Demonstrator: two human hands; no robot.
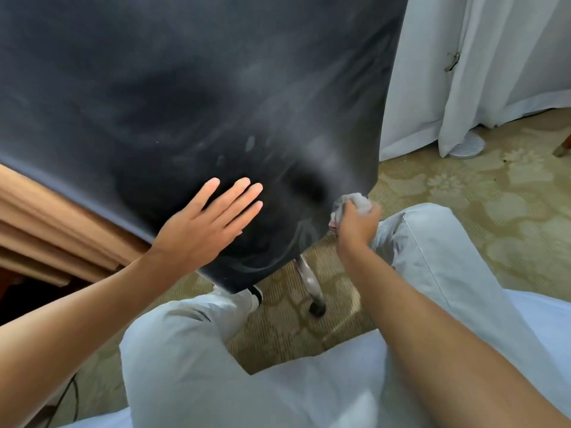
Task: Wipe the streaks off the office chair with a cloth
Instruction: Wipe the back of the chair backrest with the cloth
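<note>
Office chair (185, 88), one unit, is filling the upper left and centre of my head view, its dark backrest facing me and showing pale, hazy streaks (256, 146) across the lower right area and curved marks near the bottom corner. I am counting two hands on it. My left hand (204, 223) is lying flat against the lower part of the backrest, fingers straight and slightly spread, holding nothing. My right hand (358, 220) is gripping one bunched pale cloth (355, 202), fingers curled round it, and is pressing it against the right edge of the backrest near its lower corner. I am seeing one chrome chair leg (309, 279) below the backrest, ending in one dark caster (318, 308) on the patterned carpet (463, 196). My two knees, in light trousers (185, 350), are sitting on either side of that leg, and one shoe (251, 296) is showing just under the bottom edge of the backrest. White curtains (479, 72) are hanging at the right, reaching the carpet, with one round white object (468, 145) partly tucked beneath them; I cannot tell what it is. One wooden furniture edge (46, 230) is running along the left, behind the chair. One dark cable (66, 396) is lying on the carpet at the lower left.
</note>
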